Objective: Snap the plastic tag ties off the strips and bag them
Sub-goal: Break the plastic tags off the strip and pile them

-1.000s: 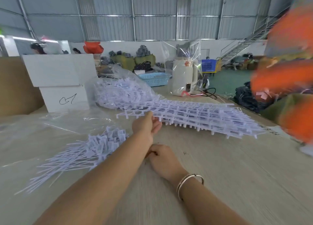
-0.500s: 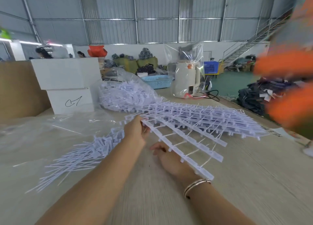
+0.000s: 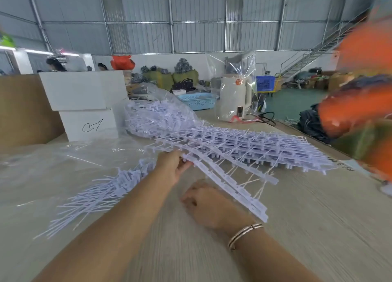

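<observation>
- Hands first: we see our left hand (image 3: 172,168) pinching the near end of a white plastic strip (image 3: 228,185), thumb and fingers closed on it, so that the strip lifts off the table (image 3: 297,228) at that end and slopes down toward the right.
- Our right hand (image 3: 203,204) rests on the table just below that strip, knuckles up and fingers curled under; we cannot tell whether they hold anything. A bracelet (image 3: 244,235) sits on that wrist.
- Thin ties still hang between the rails of the lifted strip, and its far edge touches the stack of strips (image 3: 265,148) that lies flat across the middle of the table.
- Behind the stack, a heap of more strips (image 3: 157,118) spills out of a clear plastic bag (image 3: 182,105).
- To the left of our left forearm, a loose pile of snapped-off ties (image 3: 99,194) lies fanned out on a sheet of clear plastic (image 3: 42,165) spread on the table.
- Further back on the left we see 2 white boxes (image 3: 84,103), 1 on top of the other, the lower one bearing a pen scribble.
- Near the far edge of the table stand a cream-coloured kettle (image 3: 233,97) wrapped partly in clear film and a light blue basket (image 3: 197,100).
- Blurred orange shapes (image 3: 360,103) fill the right edge of the view; we cannot tell what they are.
</observation>
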A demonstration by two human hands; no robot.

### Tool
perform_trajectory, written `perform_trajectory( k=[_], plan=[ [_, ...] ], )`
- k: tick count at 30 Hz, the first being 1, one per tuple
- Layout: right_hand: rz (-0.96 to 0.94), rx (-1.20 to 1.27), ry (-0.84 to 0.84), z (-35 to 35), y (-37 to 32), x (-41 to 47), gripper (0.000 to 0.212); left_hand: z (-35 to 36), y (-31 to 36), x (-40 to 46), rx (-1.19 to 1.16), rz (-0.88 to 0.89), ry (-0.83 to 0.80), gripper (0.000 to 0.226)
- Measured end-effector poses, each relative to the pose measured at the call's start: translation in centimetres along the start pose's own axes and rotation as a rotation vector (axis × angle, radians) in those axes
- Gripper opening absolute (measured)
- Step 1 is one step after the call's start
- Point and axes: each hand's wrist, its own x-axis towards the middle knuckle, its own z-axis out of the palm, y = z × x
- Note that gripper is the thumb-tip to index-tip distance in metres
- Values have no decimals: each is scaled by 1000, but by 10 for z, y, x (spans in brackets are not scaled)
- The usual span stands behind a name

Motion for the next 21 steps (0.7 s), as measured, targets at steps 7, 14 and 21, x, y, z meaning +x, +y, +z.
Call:
perform_trajectory(
  k=[7,14,21],
  plan=[
    [221,76,442,-42,3,3,26,-15,-20,-12,150,-38,-37,17],
    [173,-615,247,-24,34,31,44,-20,-24,-23,150,-18,-72,18],
    [97,-839,337,-46,56,42,39,-46,-1,-21,401,84,117,16]
  ],
)
